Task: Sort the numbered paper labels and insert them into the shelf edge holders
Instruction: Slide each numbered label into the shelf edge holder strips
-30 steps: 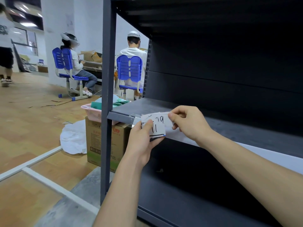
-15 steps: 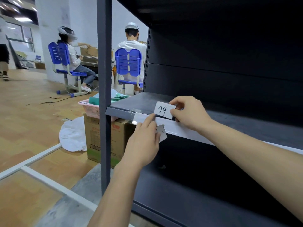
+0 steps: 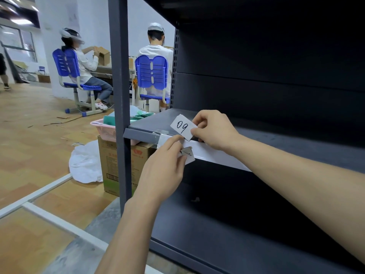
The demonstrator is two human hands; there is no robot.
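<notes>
The right hand (image 3: 214, 129) pinches a white paper label marked "09" (image 3: 183, 126) by its right edge, holding it tilted just above the front lip of the dark shelf (image 3: 286, 141). The left hand (image 3: 165, 165) is closed on other labels (image 3: 187, 154), of which only a corner with a pen stroke shows, its fingertips touching the clear-and-white shelf edge holder (image 3: 213, 153) near its left end. Behind the shelf's upright post (image 3: 118, 76) stands a cardboard box (image 3: 110, 163) topped by a pink basket (image 3: 103, 129).
</notes>
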